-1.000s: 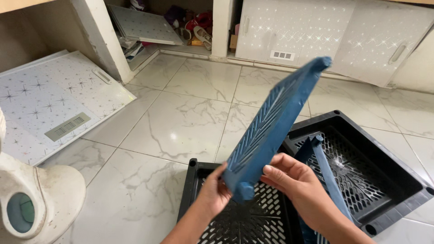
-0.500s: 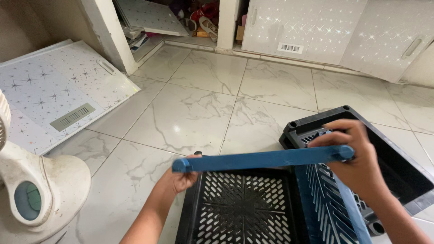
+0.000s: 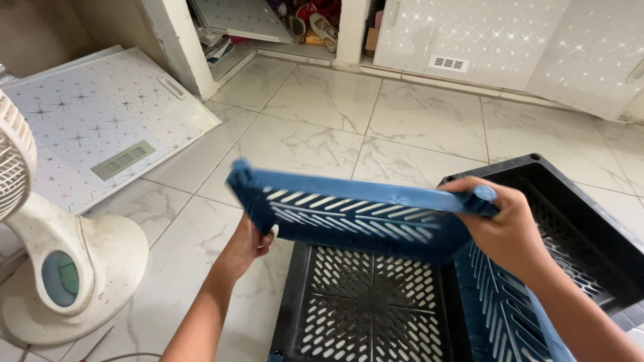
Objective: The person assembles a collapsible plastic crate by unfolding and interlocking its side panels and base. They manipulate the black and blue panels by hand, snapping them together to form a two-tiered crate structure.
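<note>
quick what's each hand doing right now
Left hand: closed on the left end of the blue slatted panel.
Right hand: closed on the panel's right end.

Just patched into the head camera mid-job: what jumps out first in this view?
The blue slatted panel dominates mid-frame, held level between the left hand at its left end and the right hand at its right end. Right below it, a black perforated tray lies on the marble floor, with a second black tray behind to the right. At far left stands a white fan.
</note>
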